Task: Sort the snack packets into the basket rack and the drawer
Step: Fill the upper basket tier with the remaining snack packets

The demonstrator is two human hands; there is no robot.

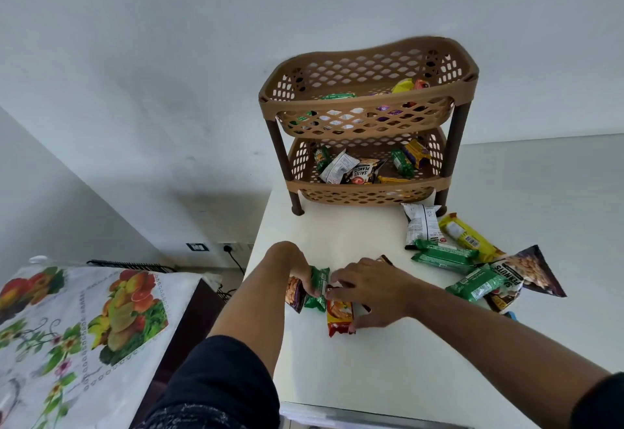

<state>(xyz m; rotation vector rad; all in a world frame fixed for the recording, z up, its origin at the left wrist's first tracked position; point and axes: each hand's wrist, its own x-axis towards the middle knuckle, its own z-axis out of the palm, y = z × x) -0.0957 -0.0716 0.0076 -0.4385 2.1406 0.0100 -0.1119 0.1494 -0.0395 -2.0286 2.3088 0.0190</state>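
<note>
A brown two-tier basket rack (368, 114) stands at the back of the white cabinet top (371, 371); both tiers hold snack packets. My left hand (293, 266) grips a green packet (317, 288) and a brown almond packet (294, 293) near the cabinet's left edge. My right hand (368, 290) lies over a red-orange packet (339, 317), fingers closed on it, touching the green one. More loose packets lie to the right: a white packet (420, 224), a yellow bar (467, 236), green bars (444, 256) and a peanuts pouch (526, 273). No drawer is in view.
A lower surface with a fruit-print cloth (84, 327) stands to the left, across a gap from the cabinet. A wall socket with a black cable (229, 249) is on the wall behind that gap. The white wall rises right behind the rack.
</note>
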